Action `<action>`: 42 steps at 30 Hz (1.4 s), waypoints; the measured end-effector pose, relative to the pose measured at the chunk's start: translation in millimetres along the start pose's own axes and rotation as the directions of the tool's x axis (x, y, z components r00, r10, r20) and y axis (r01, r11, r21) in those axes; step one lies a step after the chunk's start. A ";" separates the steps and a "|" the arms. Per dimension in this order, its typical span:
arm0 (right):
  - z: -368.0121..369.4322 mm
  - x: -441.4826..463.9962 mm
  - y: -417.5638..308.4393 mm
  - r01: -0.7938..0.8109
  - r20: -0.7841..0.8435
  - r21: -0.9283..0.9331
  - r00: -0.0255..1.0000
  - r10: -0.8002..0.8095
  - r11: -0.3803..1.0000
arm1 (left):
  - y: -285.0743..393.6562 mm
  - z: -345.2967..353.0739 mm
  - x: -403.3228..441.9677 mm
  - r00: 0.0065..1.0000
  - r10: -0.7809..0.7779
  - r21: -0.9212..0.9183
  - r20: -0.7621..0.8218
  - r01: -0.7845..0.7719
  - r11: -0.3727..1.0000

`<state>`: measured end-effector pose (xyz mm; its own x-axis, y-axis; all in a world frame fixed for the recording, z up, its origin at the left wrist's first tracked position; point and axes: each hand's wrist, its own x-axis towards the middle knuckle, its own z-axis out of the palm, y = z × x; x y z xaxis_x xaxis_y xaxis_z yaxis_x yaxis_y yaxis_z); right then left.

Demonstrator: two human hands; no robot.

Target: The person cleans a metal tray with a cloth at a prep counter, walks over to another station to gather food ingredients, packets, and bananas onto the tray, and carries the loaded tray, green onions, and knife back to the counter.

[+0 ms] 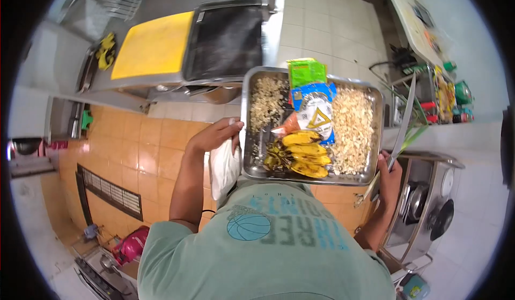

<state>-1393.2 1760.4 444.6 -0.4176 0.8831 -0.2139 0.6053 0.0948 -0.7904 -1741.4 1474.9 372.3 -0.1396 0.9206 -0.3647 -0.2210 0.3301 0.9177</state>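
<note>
A metal tray (343, 180) is held level in front of my body, gripped at both sides. My left hand (220, 132) is closed on its left edge, and a white plastic bag or cloth (223, 171) hangs from that hand. At the lower right corner my right hand (390, 168) grips the tray together with a long knife (409, 109), blade pointing up. In the tray lie a bunch of ripe bananas (308, 152), a blue-and-white packet (317, 112), a green packet (307, 72) and a small orange item (288, 125). Pale chopped pieces (352, 131) fill the right side; browner bits (268, 101) sit left.
Ahead stands a metal counter with a yellow board (154, 45) and a black tray (225, 42). Long green stalks (413, 138) show beside the knife. On the right is a shelf with pans (416, 202). Orange floor tiles (123, 139) spread to the left.
</note>
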 end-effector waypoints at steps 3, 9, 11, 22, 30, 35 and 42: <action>89.5 -19.6 -103.9 0.033 0.038 -0.008 0.999 -0.032 0.999 | 25.7 -120.4 -70.6 0.995 -0.005 0.008 -0.100 0.006 1.000; 389.0 23.0 -409.0 0.126 0.106 0.130 0.984 -0.140 0.983 | 135.6 -505.9 -191.5 0.973 -0.022 -0.053 -0.228 0.010 0.999; 482.6 57.4 -510.3 0.151 0.101 0.098 0.982 -0.161 0.984 | 165.7 -641.1 -204.1 0.958 -0.081 -0.113 -0.275 0.051 0.992; 608.2 205.9 -639.2 0.191 0.060 0.088 0.979 -0.196 0.978 | 247.2 -865.9 -95.1 0.966 -0.085 -0.131 -0.243 0.054 0.990; 638.9 211.5 -617.3 0.302 -0.073 0.063 0.952 -0.298 0.951 | 220.9 -891.1 -79.3 0.977 0.043 0.215 -0.210 0.003 0.977; 693.1 273.5 -564.9 0.269 -0.065 0.115 0.963 -0.263 0.956 | 178.1 -914.4 -18.4 0.969 0.016 0.234 -0.248 0.044 0.971; 718.6 315.4 -615.9 0.132 -0.019 0.005 0.991 -0.132 0.991 | 234.7 -981.4 28.4 0.981 -0.138 0.279 -0.134 0.171 0.945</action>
<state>-2384.7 1650.3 451.3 -0.4805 0.8716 -0.0969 0.5417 0.2082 -0.8144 -2744.5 1373.7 422.9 -0.2356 0.8300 -0.5056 0.0361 0.5274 0.8489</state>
